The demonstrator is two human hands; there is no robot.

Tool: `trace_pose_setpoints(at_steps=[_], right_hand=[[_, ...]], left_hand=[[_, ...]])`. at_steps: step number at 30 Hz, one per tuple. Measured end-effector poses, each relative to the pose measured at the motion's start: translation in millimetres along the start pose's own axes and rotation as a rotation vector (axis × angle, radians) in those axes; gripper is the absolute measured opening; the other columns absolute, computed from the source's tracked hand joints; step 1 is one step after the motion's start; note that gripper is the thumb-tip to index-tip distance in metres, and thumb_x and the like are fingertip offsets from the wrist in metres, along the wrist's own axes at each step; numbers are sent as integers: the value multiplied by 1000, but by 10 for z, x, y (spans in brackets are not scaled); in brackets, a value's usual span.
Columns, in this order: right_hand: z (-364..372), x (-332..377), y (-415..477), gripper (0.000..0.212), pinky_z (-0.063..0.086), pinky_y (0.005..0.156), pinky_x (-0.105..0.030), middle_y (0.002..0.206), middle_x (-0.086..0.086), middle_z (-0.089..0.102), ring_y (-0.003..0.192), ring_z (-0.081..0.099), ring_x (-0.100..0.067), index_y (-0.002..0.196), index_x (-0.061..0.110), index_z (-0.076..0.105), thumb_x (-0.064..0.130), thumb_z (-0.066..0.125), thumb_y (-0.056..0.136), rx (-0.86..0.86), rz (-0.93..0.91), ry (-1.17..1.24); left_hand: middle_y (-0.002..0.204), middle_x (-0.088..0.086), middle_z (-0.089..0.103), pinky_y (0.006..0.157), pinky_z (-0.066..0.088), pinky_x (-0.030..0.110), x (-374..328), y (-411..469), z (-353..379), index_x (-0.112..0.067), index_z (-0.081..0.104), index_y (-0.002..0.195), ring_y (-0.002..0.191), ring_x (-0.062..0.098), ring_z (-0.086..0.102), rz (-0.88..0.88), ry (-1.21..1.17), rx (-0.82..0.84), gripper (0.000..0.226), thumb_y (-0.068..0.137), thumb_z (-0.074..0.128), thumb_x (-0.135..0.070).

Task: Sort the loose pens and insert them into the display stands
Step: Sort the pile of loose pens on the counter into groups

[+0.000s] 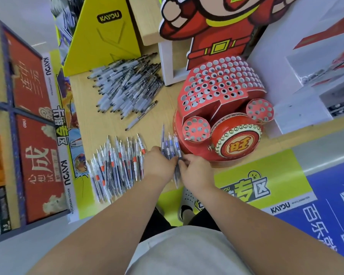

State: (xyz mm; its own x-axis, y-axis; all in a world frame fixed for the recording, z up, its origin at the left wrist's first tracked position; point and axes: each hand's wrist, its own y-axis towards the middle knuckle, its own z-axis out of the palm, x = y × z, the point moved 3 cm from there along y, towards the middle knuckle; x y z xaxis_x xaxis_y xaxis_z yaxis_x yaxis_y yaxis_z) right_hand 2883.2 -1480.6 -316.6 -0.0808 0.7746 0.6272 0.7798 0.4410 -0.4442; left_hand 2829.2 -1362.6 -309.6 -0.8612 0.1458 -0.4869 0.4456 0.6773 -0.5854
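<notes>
Sorting looks nearly done, inserting unstarted: on the counter [99, 124] lie two uncountable heaps, grey pens [125, 86] at eleven o'clock, red-banded pens [117, 167] at eight, one stray pen [141, 116], then left hand [160, 163] and right hand [195, 171], fingers [167, 158] curled round a blue bundle [172, 144], beside one empty-holed display stand [220, 84] at two.

L hand [160, 162] & R hand [195, 171] hid middles of blue pens [170, 144]; their print was unreadable; cartoon figure [213, 26] was cut off at top.
</notes>
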Motion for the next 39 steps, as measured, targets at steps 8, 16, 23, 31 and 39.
trace_pose_setpoints(at_steps=[8,16,23,31,39], right_hand=[[47,-13,30,13,53,66,-33,76,5,72,70,65,-16,90,21,71,27,61,95,39,5,70],[44,14,40,13,44,62,-28,80,6,72,73,64,-17,93,22,74,23,62,95,42,44,126],[45,29,58,11,52,70,-34,83,2,73,79,66,-22,94,20,72,23,62,94,61,78,111],[45,30,31,13,43,64,-29,74,6,67,71,60,-18,90,17,74,19,62,94,47,75,156],[59,17,65,13,57,75,-41,75,8,71,78,69,-22,93,18,76,22,64,93,84,141,254]], left_hand=[[82,8,56,49,32,28,103,56,25,-7,52,91,63,19,49,-79,-87,49,33,87,77,-28],[69,8,49,55,41,32,158,109,14,-14,43,74,58,20,45,-169,-278,184,39,87,79,-21],[100,21,65,55,43,26,160,89,-2,2,53,129,70,19,54,-180,-338,242,53,87,78,-19],[81,10,66,55,51,30,189,25,0,-2,66,106,61,17,58,-245,-436,244,24,88,77,-13],[62,3,53,39,36,17,247,-55,-54,-7,59,84,41,7,50,-223,-444,272,16,92,73,-10]])
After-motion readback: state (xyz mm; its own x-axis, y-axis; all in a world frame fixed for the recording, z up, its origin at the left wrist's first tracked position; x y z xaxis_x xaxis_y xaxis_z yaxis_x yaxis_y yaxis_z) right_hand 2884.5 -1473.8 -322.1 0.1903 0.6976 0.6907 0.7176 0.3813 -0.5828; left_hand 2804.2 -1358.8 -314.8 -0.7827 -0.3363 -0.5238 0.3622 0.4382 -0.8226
